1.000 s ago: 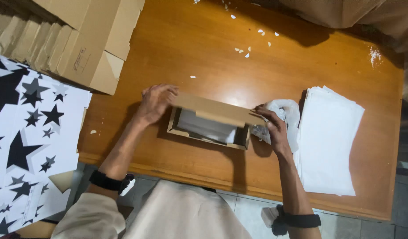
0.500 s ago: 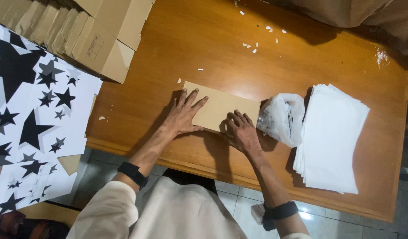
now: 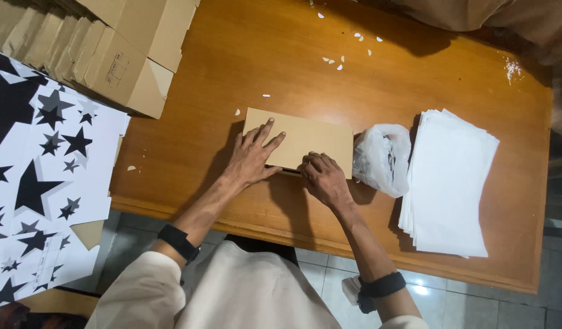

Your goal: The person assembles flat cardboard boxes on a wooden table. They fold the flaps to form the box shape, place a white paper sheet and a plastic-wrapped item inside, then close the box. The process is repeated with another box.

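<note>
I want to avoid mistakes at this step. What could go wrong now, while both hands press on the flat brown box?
1. The right hand presses only at the near edge of the brown box, so the lid might spring up there.
2. The plastic bag lies against the box and could get nudged.
3. The white sheets overhang the table edge and may slip.

A stack of white sheets (image 3: 451,183) lies near the table's (image 3: 415,73) right edge, a crumpled plastic bag (image 3: 383,158) just beside it. Folded cardboard boxes (image 3: 104,49) crowd the far left corner
</note>
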